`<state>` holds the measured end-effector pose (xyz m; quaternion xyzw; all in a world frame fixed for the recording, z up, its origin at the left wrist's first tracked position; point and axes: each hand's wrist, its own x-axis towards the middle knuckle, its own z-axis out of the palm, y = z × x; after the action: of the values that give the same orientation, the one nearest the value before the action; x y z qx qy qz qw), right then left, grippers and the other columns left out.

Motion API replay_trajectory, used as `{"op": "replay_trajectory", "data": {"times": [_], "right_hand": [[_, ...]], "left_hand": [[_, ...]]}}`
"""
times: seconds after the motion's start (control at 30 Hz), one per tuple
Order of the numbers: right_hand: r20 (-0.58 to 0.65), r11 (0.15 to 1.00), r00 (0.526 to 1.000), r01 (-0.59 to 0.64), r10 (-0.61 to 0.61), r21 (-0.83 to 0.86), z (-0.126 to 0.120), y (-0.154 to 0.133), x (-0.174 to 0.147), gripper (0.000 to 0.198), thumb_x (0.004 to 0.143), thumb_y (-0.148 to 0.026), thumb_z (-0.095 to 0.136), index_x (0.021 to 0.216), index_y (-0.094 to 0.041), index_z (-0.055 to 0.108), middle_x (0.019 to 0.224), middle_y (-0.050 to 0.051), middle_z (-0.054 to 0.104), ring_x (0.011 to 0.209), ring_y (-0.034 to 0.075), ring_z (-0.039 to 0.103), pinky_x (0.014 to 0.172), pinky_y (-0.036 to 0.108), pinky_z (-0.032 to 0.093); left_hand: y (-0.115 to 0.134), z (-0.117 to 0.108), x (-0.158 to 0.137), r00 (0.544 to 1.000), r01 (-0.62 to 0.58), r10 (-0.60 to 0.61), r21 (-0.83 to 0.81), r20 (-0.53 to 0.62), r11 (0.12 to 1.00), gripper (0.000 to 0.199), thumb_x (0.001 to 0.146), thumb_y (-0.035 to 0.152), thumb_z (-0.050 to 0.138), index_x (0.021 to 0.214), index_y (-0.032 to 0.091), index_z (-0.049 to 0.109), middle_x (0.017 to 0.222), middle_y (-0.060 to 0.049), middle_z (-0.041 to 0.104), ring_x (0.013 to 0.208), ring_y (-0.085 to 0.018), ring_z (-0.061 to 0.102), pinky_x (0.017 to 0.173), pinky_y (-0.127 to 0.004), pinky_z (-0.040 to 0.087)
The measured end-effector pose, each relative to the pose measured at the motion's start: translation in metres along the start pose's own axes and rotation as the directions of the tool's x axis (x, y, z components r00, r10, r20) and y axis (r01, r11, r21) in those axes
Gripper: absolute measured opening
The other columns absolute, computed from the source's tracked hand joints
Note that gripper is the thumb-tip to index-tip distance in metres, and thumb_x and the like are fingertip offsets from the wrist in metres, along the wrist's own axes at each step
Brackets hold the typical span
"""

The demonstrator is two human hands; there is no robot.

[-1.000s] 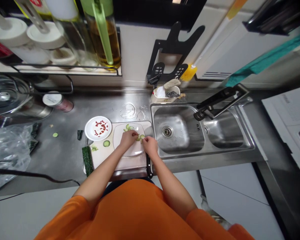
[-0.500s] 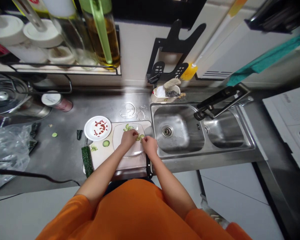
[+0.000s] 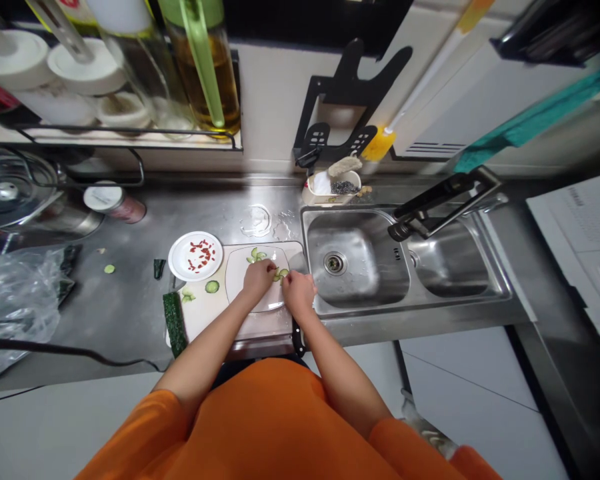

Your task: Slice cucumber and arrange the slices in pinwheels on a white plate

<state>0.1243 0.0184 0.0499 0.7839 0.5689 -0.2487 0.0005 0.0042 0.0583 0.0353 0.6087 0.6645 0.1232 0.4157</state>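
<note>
A clear-looking square plate (image 3: pixel 237 293) lies on the white cutting board (image 3: pixel 200 320). My left hand (image 3: pixel 259 281) is over it with the fingers pinched, touching thin cucumber slices (image 3: pixel 281 274). From the right, my right hand (image 3: pixel 300 293) closes its fingertips on the edge of those same slices. Just what sits between the fingertips is partly hidden. Farther back on the plate is a group of cucumber pieces (image 3: pixel 255 255). A round cucumber slice (image 3: pixel 212 287) rests on the board left of the plate, and a dark green cucumber (image 3: pixel 175 325) lies along the board's left edge.
A white dish (image 3: pixel 176 259) with small red pieces overlaps the board's back left corner. The black knife handle (image 3: pixel 299 339) points toward my body beside my right wrist. To the right is the steel sink (image 3: pixel 360 233) with a black faucet (image 3: pixel 430 200); a plastic bag (image 3: pixel 15 300) lies far left.
My right hand has turned slightly, its knuckles shifting a little to the right and its wrist moving left. The left hand and the cucumber slices stay nearly in place.
</note>
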Motion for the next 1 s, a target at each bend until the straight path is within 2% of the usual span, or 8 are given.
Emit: {"op": "replay_trajectory", "data": {"times": [0.5,1.0], "right_hand": [[-0.011,0.996,0.999,0.037,-0.038,-0.078,0.0017,-0.0016,-0.0014,0.023,0.092,-0.028,0.042,0.092,-0.019,0.063,0.093,0.011,0.064,0.104,0.028,0.046,0.077,0.036,0.033],[-0.026,0.998,0.998,0.053,-0.054,-0.041,0.0024,0.001,-0.0016,0.017,0.09,-0.027,0.044,0.088,-0.02,0.059,0.091,0.009,0.064,0.101,0.027,0.046,0.076,0.035,0.031]], "left_hand": [[0.0012,0.0048,0.0006,1.0,0.01,-0.01,0.108,-0.002,0.994,0.018,0.08,0.022,0.052,0.089,0.019,0.068,0.09,-0.006,0.07,0.086,-0.02,0.061,0.076,-0.029,0.043],[0.0032,0.0043,-0.0037,1.0,0.016,-0.013,0.122,-0.026,0.992,0.018,0.082,0.023,0.052,0.092,0.018,0.065,0.092,-0.007,0.069,0.087,-0.021,0.061,0.076,-0.029,0.043]]}}
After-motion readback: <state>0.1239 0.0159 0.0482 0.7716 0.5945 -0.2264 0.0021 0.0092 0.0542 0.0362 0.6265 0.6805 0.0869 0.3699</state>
